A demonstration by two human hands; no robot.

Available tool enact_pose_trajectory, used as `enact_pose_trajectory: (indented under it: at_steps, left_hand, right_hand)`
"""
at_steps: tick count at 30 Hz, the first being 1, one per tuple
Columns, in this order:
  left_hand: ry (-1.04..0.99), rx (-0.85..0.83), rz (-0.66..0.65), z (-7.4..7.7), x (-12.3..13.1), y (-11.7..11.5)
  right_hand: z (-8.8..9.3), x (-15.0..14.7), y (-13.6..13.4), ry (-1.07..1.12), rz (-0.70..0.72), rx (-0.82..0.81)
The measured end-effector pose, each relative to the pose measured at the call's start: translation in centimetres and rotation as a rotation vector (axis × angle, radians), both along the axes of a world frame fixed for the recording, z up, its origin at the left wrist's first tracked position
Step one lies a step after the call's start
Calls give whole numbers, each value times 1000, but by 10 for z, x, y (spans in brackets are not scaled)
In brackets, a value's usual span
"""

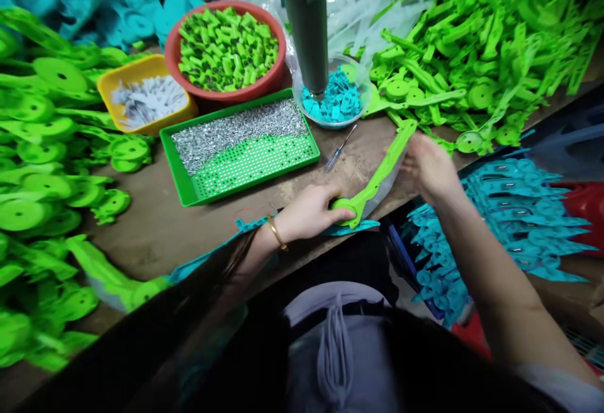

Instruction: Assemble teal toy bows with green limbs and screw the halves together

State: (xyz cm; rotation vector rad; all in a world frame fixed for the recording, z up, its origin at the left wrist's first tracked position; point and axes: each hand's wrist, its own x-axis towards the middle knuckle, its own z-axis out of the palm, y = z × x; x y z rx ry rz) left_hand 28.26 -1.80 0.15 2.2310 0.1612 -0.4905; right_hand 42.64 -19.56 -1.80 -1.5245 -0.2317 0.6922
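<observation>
A long lime-green plastic part with a grey strip along its lower side lies slanted near the table's front edge. My left hand, with a gold bangle at the wrist, grips its round lower end, thumb on top. At the upper right end is my right hand; its fingers are partly hidden behind the part and blurred, so their hold is unclear. A small screwdriver rests on the table just beyond the part. Beneath my left hand, a flat teal piece lies along the edge.
A green tray of metal screws, a yellow bin, a red bowl and a clear bowl stand behind. A dark tool hangs above. Green parts pile on both sides; teal parts fill a crate at right.
</observation>
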Motion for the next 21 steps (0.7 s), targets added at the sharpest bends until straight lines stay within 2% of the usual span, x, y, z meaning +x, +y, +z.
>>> enact_pose_trajectory:
  at_steps: [3, 6, 8, 10, 12, 14, 16, 17, 19, 21]
  left_hand:
    - [2, 64, -18, -3, 0, -2]
    - [-14, 105, -57, -9, 0, -8]
    - [-83, 166, -60, -10, -2, -12]
    - [-195, 234, -8, -5, -12, -13]
    - [-327, 241, 97, 4, -32, -6]
    - [-454, 209, 249, 15, -63, 8]
    - [-510, 242, 461, 21, -99, 25]
    - [-508, 288, 572, 21, -118, 34]
    - [-469, 353, 740, 15, -149, 45]
    - [-432, 360, 814, 3, -169, 47]
  right_hand:
    - [13, 32, 11, -19, 44, 81]
    - [2, 37, 19, -60, 17, 41]
    - [-13, 38, 21, -112, -19, -68]
    - [-26, 41, 19, -265, -9, -265]
    - [-31, 45, 17, -528, 38, -535]
    - [-27, 44, 14, -799, 69, -791]
    - [-17, 36, 15, -958, 105, -923]
    - [-12, 27, 17, -999, 133, -925]
    - [-2, 5, 26, -1034, 229, -827]
    - [3, -24, 42, -1027, 395, -666]
